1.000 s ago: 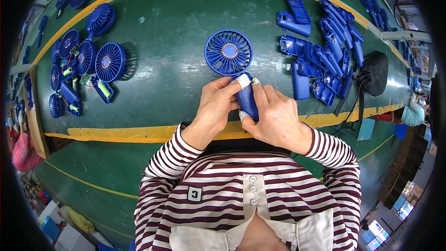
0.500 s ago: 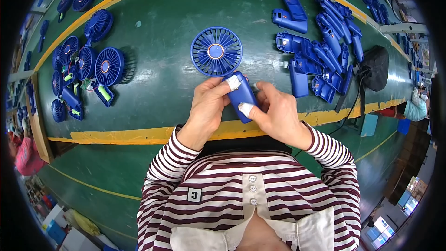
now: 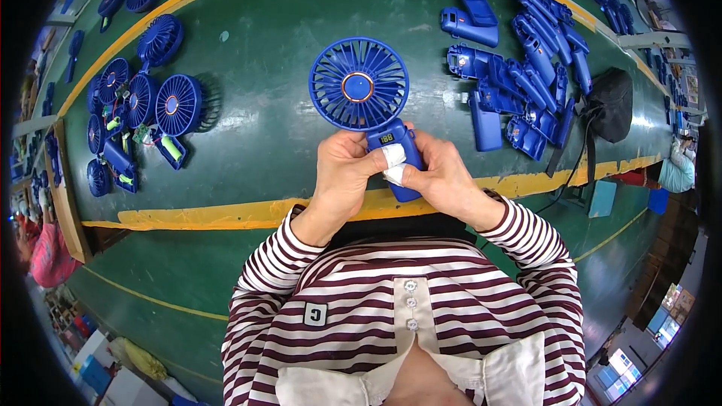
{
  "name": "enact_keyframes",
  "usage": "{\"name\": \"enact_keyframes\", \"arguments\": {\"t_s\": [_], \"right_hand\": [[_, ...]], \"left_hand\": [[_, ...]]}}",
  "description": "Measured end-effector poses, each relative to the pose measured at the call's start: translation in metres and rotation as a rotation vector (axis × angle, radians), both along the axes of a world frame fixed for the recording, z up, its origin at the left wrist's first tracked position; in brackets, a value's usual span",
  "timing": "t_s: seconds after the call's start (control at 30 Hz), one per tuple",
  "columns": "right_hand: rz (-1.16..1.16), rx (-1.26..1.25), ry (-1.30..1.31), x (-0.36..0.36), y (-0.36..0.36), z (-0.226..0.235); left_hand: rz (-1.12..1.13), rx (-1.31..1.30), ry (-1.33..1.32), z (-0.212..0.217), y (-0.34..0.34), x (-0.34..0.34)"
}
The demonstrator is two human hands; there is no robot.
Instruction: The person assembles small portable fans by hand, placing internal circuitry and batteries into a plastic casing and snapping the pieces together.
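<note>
Tabletop (image 3: pixel 263 113), fan (image 3: pixel 359 86) partly behind 2 hands (image 3: pixel 342 171) (image 3: pixel 450 180)

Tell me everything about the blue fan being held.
The blue fan, apparently plastic, has a round slatted head with an orange-ringed hub, and a handle whose dark display shows yellowish digits. Its front faces the camera, head toward the far side of the green table. The left hand and right hand grip the handle, white-wrapped thumbs across its front.

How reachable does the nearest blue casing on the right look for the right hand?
Probably yes: nothing visible lies between the right hand and that blue casing, though the hand would first need to release the fan handle, which the left hand also holds.
</note>
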State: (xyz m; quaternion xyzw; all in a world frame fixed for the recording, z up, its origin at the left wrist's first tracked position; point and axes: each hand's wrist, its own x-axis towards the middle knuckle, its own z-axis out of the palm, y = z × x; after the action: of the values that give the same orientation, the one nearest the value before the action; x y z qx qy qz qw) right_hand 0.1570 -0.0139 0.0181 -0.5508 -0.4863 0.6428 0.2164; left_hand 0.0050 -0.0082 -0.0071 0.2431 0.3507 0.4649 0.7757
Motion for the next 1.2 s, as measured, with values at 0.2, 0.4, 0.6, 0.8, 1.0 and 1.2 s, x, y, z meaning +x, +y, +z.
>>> {"name": "enact_keyframes", "arguments": {"t_s": [0.2, 0.4, 0.6, 0.8, 1.0, 1.2], "right_hand": [[-0.018, 0.008, 0.091, 0.003, 0.006, -0.011], [-0.037, -0.067, 0.379, 0.005, 0.001, -0.017], [0.151, -0.08, 0.278, 0.045, 0.003, 0.02], [0.171, 0.386, -0.022, 0.103, 0.043, 0.04], [-0.236, 0.46, -0.178, 0.186, 0.151, 0.047], [-0.18, 0.825, -0.962, 0.251, 0.292, 0.035]], "left_hand": [[0.024, 0.017, 0.059, 0.004, 0.005, 0.003], [-0.082, -0.08, -0.087, 0.012, 0.008, -0.001], [-0.117, 0.113, 0.351, 0.058, 0.078, -0.021], [0.232, 0.227, 0.875, 0.042, 0.236, -0.068], [0.408, 0.28, 1.9, 0.017, 0.357, -0.114], [0.569, 1.279, 1.867, 0.036, 0.362, 0.014]]}}
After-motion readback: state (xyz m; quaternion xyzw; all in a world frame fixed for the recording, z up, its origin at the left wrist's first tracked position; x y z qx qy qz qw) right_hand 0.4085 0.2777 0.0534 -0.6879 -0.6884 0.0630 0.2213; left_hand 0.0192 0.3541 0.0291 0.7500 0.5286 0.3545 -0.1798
